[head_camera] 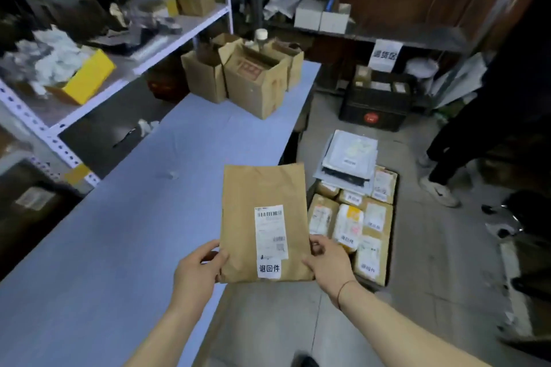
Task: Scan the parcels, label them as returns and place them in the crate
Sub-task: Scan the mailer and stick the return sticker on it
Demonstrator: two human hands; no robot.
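Hidden / unclear bits, placed vs the brown parcel (264,223)

Fine print on its shipping label (271,231) too small to read. Crate (390,217) right of parcel: walls mostly covered by parcels; parcel's edge overlaps its left side. Shelf clutter (53,59) far left: blurred. Person (465,140) far right: cut by frame edge, legs only.

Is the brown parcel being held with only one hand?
No, the left hand and right hand each grip a bottom corner of the brown parcel.
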